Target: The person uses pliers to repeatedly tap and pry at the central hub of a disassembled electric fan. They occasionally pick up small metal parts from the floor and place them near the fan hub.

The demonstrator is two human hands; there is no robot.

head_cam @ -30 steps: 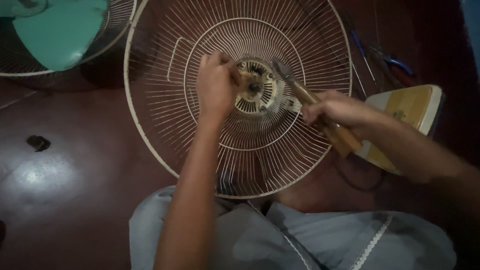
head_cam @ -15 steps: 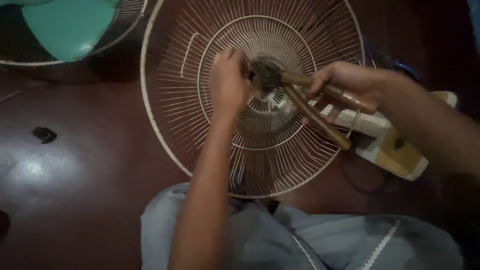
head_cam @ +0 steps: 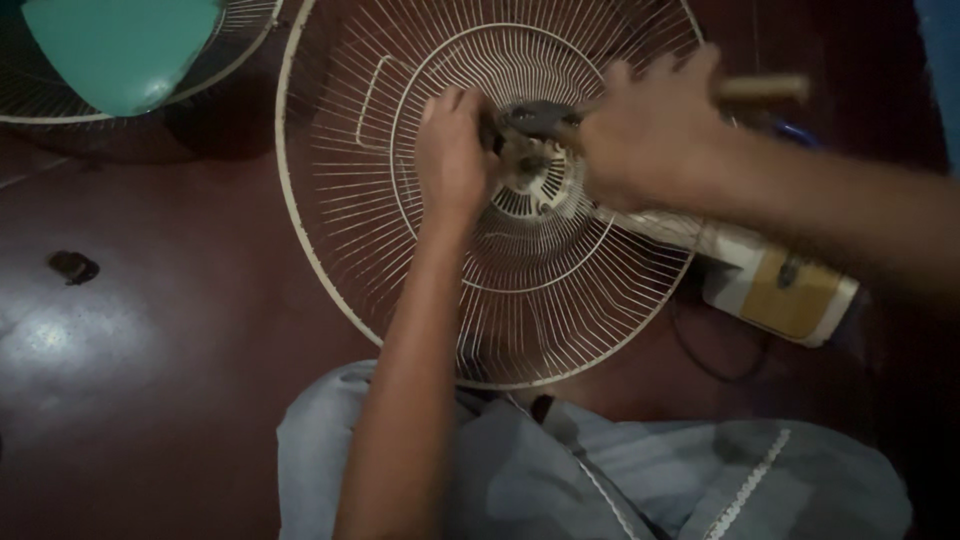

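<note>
A round white wire fan guard [head_cam: 340,250] lies flat on the dark red floor in front of my lap, with the fan's motor hub [head_cam: 540,180] at its middle. My left hand [head_cam: 452,160] rests on the wires just left of the hub, its fingers curled against the hub's edge. My right hand [head_cam: 650,130] is blurred and closed around pliers with brown handles [head_cam: 765,88]. The pliers' dark jaws [head_cam: 535,118] sit on the top of the hub.
A green fan blade [head_cam: 120,50] lies on a second wire guard [head_cam: 240,25] at the top left. The fan's cream base [head_cam: 790,290] and a black cord [head_cam: 700,350] lie right of the guard. A small dark object [head_cam: 75,266] sits on the floor at left.
My right hand has swung the pliers' handles upward and closer to the hub, jaws still on it. My left hand stays at the hub. The view has shifted slightly.
</note>
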